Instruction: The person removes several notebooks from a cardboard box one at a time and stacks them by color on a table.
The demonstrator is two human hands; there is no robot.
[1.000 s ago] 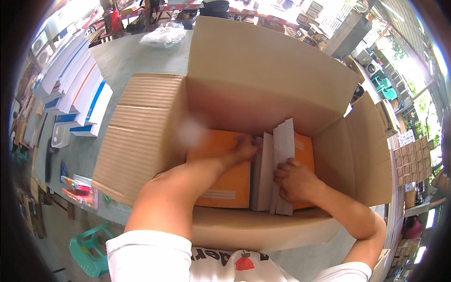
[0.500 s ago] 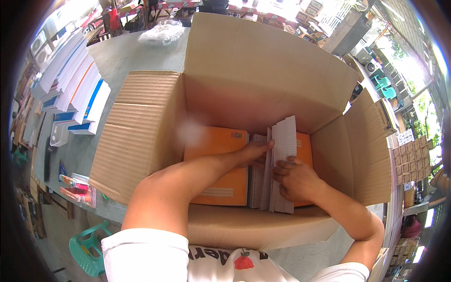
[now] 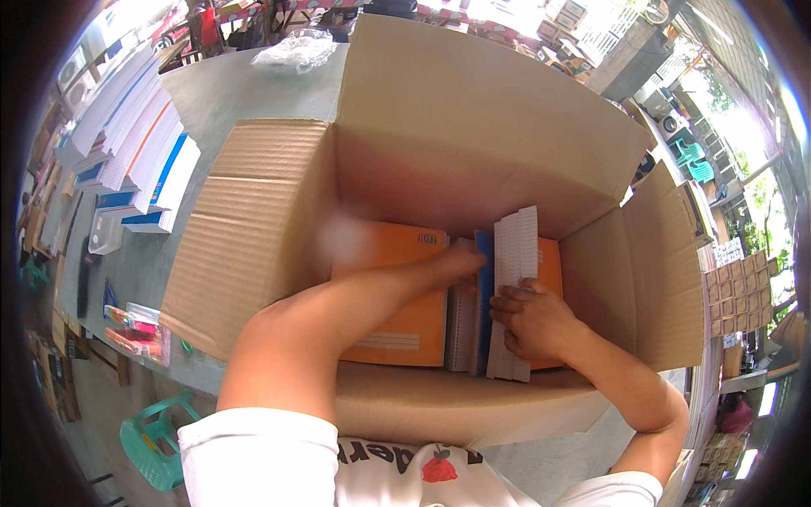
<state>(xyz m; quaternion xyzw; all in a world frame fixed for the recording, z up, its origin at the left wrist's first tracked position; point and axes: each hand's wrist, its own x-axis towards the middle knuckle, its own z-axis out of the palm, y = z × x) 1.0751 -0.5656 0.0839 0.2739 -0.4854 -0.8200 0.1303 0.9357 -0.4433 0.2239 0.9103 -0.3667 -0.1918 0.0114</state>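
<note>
Both my hands are inside a large open cardboard box (image 3: 490, 144). My right hand (image 3: 536, 317) has its fingers curled around a batch of notebooks (image 3: 514, 245) standing on edge, with their white, lined page edges upward. Just left of that batch, a blue cover (image 3: 485, 296) shows. My left hand (image 3: 463, 260) is at the upper part of this cover, its fingers blurred and partly hidden. More upright page edges (image 3: 462, 329) sit below the left hand. Orange notebooks lie flat on both sides, a left one (image 3: 393, 325) partly under my left forearm and a right one (image 3: 549, 262).
The box's left flap (image 3: 245, 220) spreads over the grey table (image 3: 211, 101). Tall stacks of notebooks (image 3: 135, 152) stand at the table's left, near packs of coloured items (image 3: 139, 338). A crumpled clear plastic bag (image 3: 296, 51) lies behind. A green plastic chair (image 3: 156, 444) is at lower left.
The blue cover has come into sight between my hands as the page edges there parted. My left hand has shifted slightly; my right hand stays on its batch.
</note>
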